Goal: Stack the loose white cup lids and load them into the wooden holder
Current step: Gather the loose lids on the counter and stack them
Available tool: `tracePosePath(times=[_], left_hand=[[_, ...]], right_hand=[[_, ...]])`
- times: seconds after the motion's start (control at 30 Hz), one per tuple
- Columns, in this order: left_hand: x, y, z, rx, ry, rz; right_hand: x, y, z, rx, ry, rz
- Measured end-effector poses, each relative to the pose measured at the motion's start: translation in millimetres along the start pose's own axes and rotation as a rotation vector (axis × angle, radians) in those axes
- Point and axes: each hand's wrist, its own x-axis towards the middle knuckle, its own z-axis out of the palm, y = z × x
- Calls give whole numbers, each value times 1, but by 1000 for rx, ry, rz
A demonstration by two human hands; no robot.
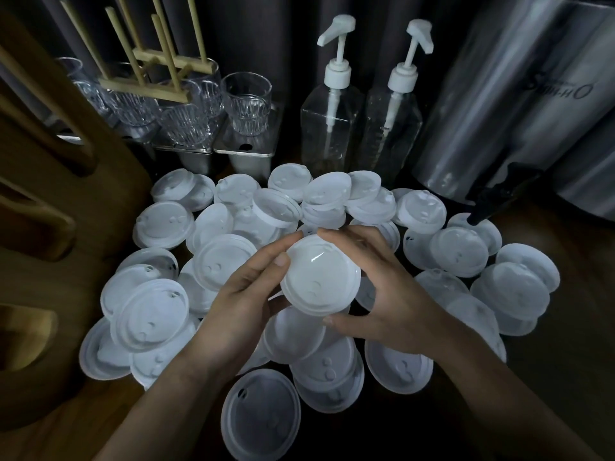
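Gripping lid stack (320, 277), left hand (246, 296), right hand (391, 294); glasses (248, 104) empty.

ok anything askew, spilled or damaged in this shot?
No damage or spill visible. The loose lids lie in a disorderly heap on the counter, overlapping and tilted, some upside down, such as the lid nearest the camera. Left hand and right hand together hold one lid.
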Motion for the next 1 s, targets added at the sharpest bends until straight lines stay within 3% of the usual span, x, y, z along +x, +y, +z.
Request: tracePosePath(times=[0.4,0.73,1.0], left_hand=[[4,11,-2,168,-41,-19],[5,13,-3,139,-68,-112],[6,13,-2,109,-84,-78]], right_hand=[[0,-7,-23,4,-221,25],[3,-9,-32,55,-362,96],[5,-10,-35,65,-357,95]])
